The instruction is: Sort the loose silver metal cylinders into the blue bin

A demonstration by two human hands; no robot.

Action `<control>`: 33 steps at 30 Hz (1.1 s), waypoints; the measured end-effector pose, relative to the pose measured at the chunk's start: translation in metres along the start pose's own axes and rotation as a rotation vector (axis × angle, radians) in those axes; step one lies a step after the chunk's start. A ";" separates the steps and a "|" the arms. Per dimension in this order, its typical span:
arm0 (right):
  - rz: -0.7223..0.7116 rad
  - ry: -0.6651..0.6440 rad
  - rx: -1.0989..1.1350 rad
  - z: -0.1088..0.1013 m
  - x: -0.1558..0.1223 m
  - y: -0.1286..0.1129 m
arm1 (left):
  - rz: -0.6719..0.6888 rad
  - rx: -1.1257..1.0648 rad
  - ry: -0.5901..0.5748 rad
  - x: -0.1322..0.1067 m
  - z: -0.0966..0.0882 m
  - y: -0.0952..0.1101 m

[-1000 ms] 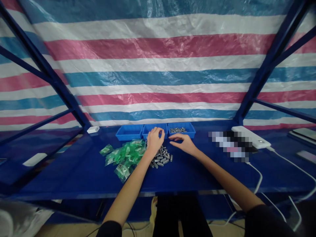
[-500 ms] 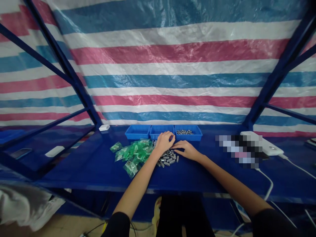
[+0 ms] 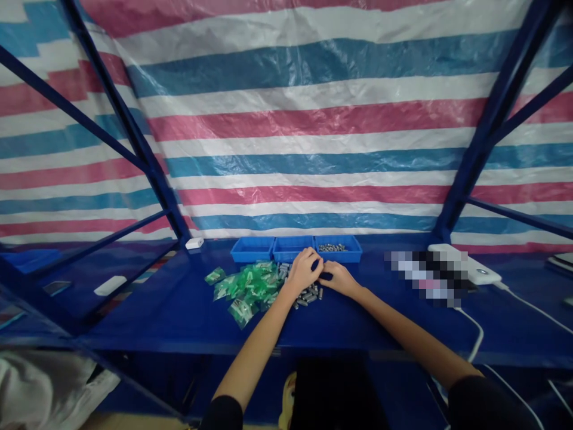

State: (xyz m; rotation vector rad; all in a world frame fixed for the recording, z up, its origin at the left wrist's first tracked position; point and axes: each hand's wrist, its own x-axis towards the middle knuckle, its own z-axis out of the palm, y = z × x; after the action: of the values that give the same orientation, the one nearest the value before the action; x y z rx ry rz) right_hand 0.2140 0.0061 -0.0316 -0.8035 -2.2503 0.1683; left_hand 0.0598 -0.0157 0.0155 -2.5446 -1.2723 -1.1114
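My left hand (image 3: pixel 305 272) is over a heap of small grey metal cylinders (image 3: pixel 308 297), its fingers curled and its thumb and fingertips pinched together. My right hand (image 3: pixel 339 278) meets it from the right, fingertips also closed in a pinch. Whatever sits between the fingertips is too small to make out. Left of the heap lies a pile of clear-and-green plastic bags (image 3: pixel 253 283) with small parts inside. Right behind my hands stand three blue bins in a row: a left bin (image 3: pixel 251 257), a middle bin (image 3: pixel 286 257) and a right bin (image 3: pixel 344 257) holding small metal pieces (image 3: pixel 331 247).
On the blue table (image 3: pixel 179 310), a white adapter (image 3: pixel 194 243) lies at the back left. To the right are a blurred-out object (image 3: pixel 430 278) and a white power bank (image 3: pixel 481 273) with white cables (image 3: pixel 478 340). Blue metal posts (image 3: pixel 152 161) frame both sides.
My two hands have drawn together, and the right fingers, earlier stretched over the cylinders, are now bent into a pinch beside the left fingertips. The view has tilted up slightly.
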 end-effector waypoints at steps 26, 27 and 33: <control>0.149 0.320 0.158 -0.027 0.003 0.003 | -0.051 0.058 -0.144 -0.002 0.014 -0.014; 0.165 0.325 0.190 -0.025 0.003 0.003 | -0.057 0.067 -0.148 -0.002 0.013 -0.013; 0.302 0.329 0.410 -0.017 0.006 0.003 | -0.053 0.092 -0.147 0.000 0.011 -0.012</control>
State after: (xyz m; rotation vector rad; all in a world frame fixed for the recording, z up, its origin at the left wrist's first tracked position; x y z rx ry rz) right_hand 0.2236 0.0107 -0.0168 -0.8672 -1.7005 0.5765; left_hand 0.0573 -0.0039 0.0049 -2.5796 -1.3966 -0.8660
